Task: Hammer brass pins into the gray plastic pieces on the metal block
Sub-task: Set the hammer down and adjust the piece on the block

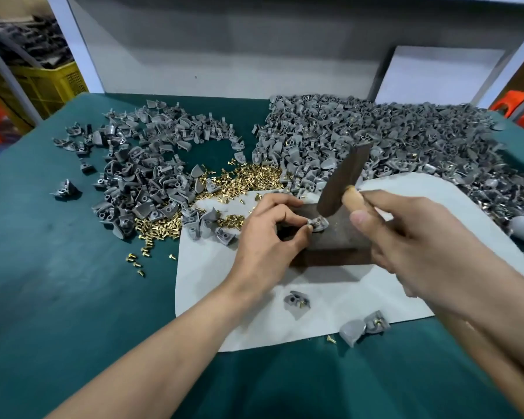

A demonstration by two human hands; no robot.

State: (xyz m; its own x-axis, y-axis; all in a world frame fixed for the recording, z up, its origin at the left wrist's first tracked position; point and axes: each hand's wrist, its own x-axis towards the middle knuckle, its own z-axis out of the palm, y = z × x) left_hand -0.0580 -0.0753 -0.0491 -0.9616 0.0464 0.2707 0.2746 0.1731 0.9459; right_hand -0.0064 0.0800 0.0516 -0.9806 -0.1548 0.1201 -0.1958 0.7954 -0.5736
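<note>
Driving step in hand! The left hand (273,228) pinches a gray plastic piece (319,224) between thumb and forefinger, steadying it on top of the metal block (341,238). The right hand (406,234) is wrapped round the wooden handle of the hammer (342,179), its dark head tilted right over the piece, all but touching. The pin there is too small to make out. Next up, I reckon: a short, square tap with the pinch kept clear, then a fresh pin from the loose brass pins (248,176) behind.
</note>
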